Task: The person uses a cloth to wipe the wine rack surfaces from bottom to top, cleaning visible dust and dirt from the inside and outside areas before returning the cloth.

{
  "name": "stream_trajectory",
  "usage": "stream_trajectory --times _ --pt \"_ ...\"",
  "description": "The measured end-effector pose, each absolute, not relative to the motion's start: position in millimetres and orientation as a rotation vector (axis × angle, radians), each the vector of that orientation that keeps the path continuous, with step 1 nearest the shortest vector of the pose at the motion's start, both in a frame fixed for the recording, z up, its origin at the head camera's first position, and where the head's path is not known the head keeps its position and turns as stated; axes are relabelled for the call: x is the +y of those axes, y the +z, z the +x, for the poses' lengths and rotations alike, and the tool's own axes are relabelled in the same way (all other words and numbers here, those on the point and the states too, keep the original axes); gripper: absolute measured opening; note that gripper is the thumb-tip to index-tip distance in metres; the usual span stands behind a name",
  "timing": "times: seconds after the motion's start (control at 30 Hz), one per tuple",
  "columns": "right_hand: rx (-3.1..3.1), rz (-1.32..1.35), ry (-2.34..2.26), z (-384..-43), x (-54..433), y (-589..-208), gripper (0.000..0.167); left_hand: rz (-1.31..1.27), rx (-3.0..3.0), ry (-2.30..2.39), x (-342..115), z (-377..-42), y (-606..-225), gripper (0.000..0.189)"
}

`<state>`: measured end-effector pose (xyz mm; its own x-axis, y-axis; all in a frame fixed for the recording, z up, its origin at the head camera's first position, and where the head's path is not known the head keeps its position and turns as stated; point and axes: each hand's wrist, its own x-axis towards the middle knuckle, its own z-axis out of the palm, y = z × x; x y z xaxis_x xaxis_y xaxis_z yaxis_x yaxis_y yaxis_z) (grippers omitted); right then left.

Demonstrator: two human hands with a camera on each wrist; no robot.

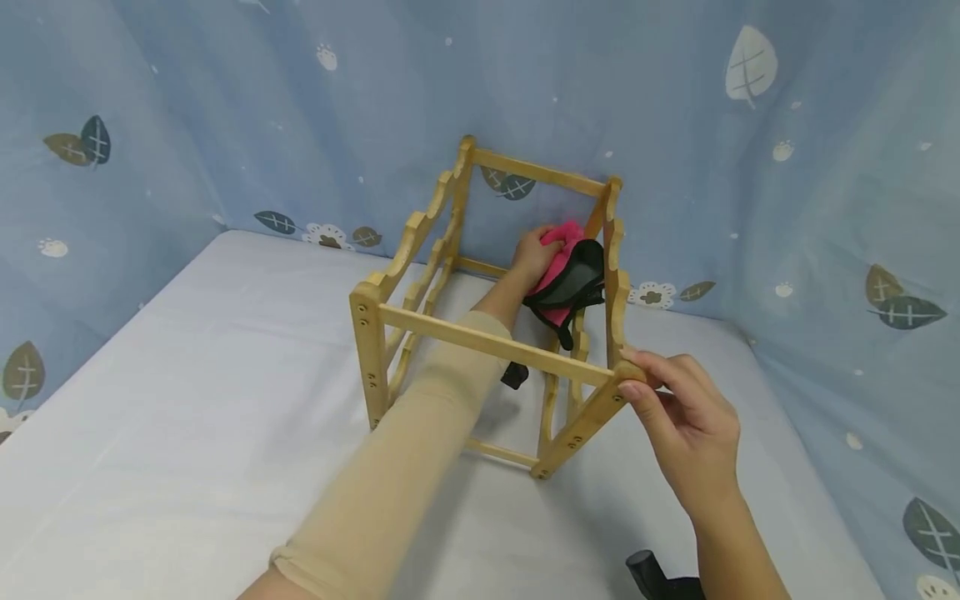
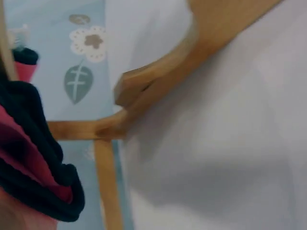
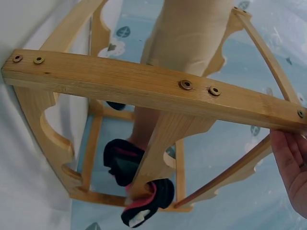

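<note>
A wooden rack (image 1: 495, 337) with wavy-edged side rails stands on the white surface. My left arm, in a beige sleeve, reaches down through its frame. At the far end my left hand (image 1: 534, 254) grips a soft pink piece with black trim and a dark panel (image 1: 564, 275). In the right wrist view this pink-and-black piece (image 3: 123, 160) hangs by a scalloped rail, part of it showing on the rail's other side. My right hand (image 1: 686, 417) pinches the rack's near right top corner between thumb and fingers. The left hand's fingertips are partly hidden by the fabric.
Blue cloth with leaf and flower prints (image 1: 360, 100) hangs behind and at both sides of the white surface (image 1: 187, 417). Crossbars (image 1: 495, 342) join the rack's sides around my left arm. A black part (image 1: 663, 579) shows beneath my right wrist, another (image 1: 515, 375) beneath my left arm.
</note>
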<state>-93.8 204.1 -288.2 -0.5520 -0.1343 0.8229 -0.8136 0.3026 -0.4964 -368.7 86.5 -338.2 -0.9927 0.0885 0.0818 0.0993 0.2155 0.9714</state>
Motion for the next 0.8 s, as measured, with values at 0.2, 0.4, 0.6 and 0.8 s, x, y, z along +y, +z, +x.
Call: stream_trajectory --times 0.2,0.4,0.6,0.8 --pt "-1.848 0.868 1.291 -91 203 -290 0.034 -0.361 -2.489 -1.957 90 -360 -353 0.037" --pt "-1.862 0.903 1.119 -91 199 -285 0.042 -0.567 -2.453 -2.133 80 -355 -359 0.036" --pt "-1.927 0.920 1.019 -90 203 -280 0.045 -0.652 -2.473 -2.204 71 -351 -363 0.034" --pt "-1.963 0.945 0.989 -90 207 -280 0.046 -0.653 -2.484 -2.243 67 -345 -374 0.034"
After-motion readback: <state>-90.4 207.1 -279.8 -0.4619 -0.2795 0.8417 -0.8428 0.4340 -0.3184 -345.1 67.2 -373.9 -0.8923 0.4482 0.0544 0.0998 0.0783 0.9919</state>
